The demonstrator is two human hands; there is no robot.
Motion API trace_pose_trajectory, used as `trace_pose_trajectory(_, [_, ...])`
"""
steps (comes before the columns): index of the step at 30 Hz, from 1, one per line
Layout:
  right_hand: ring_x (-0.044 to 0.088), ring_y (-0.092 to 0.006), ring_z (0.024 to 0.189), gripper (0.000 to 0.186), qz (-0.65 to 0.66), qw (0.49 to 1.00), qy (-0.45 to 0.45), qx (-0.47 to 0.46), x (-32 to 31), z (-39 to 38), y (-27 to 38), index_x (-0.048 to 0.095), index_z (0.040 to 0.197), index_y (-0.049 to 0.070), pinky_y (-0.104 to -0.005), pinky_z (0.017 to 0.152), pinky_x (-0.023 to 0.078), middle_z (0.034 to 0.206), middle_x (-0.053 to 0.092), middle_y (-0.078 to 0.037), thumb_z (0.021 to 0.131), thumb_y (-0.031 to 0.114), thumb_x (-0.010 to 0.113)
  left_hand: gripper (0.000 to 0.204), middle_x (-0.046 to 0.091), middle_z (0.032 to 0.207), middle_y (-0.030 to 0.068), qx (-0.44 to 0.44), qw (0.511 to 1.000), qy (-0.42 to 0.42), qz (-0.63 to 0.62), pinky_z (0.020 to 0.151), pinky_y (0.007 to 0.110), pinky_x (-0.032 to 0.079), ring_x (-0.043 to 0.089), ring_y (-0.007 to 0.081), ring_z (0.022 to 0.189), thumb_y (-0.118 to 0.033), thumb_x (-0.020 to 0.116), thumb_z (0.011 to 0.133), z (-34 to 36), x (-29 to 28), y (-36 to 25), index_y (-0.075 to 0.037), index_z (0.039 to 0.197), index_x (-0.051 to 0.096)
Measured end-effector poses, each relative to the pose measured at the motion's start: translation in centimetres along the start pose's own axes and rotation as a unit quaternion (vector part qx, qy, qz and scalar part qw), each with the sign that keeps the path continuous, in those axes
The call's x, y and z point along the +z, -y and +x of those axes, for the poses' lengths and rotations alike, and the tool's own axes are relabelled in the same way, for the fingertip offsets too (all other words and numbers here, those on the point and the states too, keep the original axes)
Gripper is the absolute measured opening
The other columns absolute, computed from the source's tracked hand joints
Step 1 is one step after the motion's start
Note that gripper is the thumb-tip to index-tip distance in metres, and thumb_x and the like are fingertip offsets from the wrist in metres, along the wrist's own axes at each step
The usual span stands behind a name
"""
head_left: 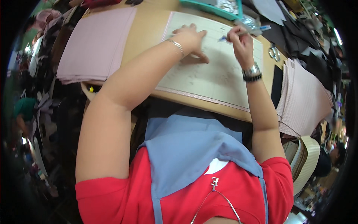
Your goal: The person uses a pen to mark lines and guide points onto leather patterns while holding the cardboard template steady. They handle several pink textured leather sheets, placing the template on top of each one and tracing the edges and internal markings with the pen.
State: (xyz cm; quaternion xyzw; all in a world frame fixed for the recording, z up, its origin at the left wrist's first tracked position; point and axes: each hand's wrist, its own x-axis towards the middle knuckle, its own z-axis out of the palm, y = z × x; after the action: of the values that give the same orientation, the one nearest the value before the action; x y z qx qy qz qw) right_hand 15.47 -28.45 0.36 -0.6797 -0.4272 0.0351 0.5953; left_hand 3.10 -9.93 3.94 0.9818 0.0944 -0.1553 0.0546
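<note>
My left hand, fingers spread, presses flat on a large cream pattern sheet with faint marks on it. My right hand is closed around a pen with a blue tip and a blue far end. The pen's tip is near the sheet's upper right part; whether it touches is too blurred to tell. Beneath the sheet lies pink striped fabric, showing as a narrow strip along its left and front edges.
A stack of pink fabric pieces lies on the table's left. Scissors rest near the right edge, by a dark strip and striped pink pieces. A teal tray and a clear plastic bag sit at the back.
</note>
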Motion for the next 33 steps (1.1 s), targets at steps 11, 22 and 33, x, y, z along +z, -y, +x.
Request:
trace_pose_trajectory(11, [0.067,-0.0342,0.078,0.011,-0.001,0.948,0.298,-0.110,13.9,-8.7,10.4,0.065,0.100,0.004,-0.0419,0.072,0.057,0.086,0.069,-0.016,0.092,0.011,0.069,0.130,0.039,0.157,0.0246,0.029,0.999,-0.005,0.016,0.105,0.067,0.047,0.048,0.0477,0.138,-0.084,0.080,0.054,0.8,1.1,0.3,-0.020,0.159,0.038])
trace_pose_trajectory(22, [0.066,-0.0360,0.080,0.012,-0.048,0.941,0.315,-0.114,13.3,-8.7,10.9,0.061,0.096,0.006,-0.0455,0.073,0.055,0.080,0.067,-0.015,0.089,0.009,0.069,0.130,0.037,0.159,0.0236,0.017,1.000,-0.007,0.009,0.106,0.069,0.045,0.045,0.0471,0.140,-0.082,0.082,0.054,0.6,1.1,0.3,-0.021,0.159,0.037])
trace_pose_trajectory(33, [0.064,-0.0157,0.078,0.006,-0.070,0.986,0.143,0.039,-2.2,-12.4,10.7,0.068,0.093,0.002,-0.0306,0.076,0.050,0.082,0.067,-0.006,0.089,-0.001,0.065,0.123,0.045,0.150,0.0296,0.049,0.998,-0.035,0.026,0.106,0.055,0.050,0.054,0.0475,0.131,-0.077,0.084,0.056,0.7,1.5,0.8,-0.015,0.155,0.044])
